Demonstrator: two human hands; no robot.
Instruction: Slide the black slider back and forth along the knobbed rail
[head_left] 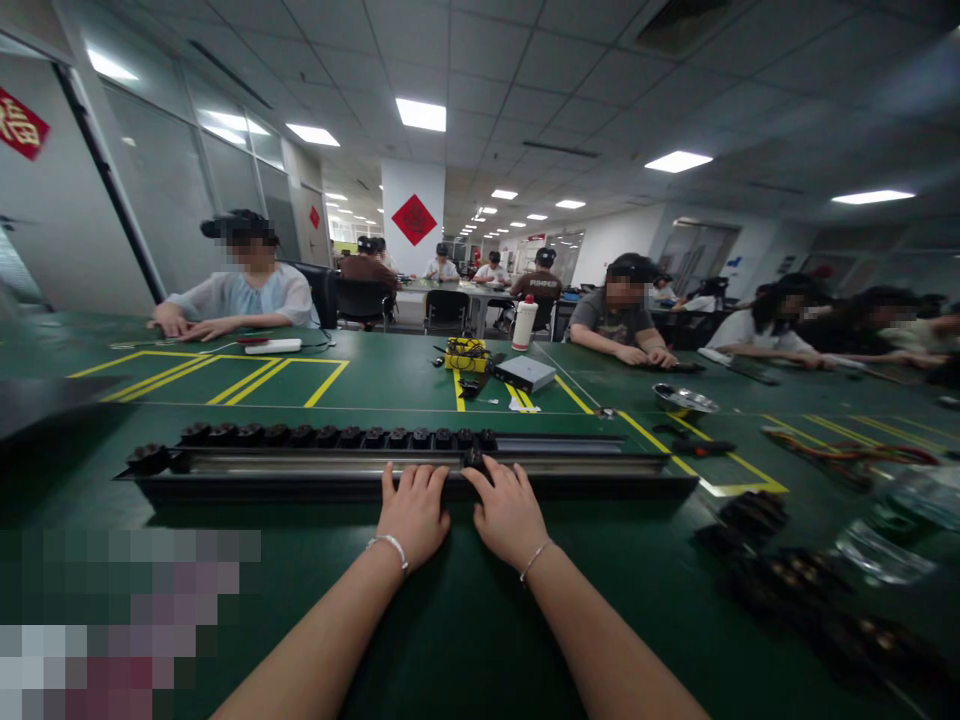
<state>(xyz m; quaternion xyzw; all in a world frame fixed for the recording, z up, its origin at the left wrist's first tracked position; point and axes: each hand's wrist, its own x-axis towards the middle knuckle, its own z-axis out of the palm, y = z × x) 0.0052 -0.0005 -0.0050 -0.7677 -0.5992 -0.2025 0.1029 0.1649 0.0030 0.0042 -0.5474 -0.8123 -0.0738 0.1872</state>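
Observation:
A long black power-strip housing [300, 478] lies across the green table in front of me, with a row of black socket modules [330, 436] seated along its left and middle part. My left hand [412, 510] rests with fingers laid over the housing's front edge, holding it. My right hand [506, 510] sits beside it, its fingertips pinched on a black socket module [474, 459] at the end of the row. Both wrists wear thin bracelets.
Loose black socket modules [750, 515] lie at the right with a clear plastic bag [885, 550]. A yellow-and-black item [466, 354], a grey box [525, 372], a white bottle [524, 323] and a metal dish [684, 399] stand farther off. Several people work around the tables.

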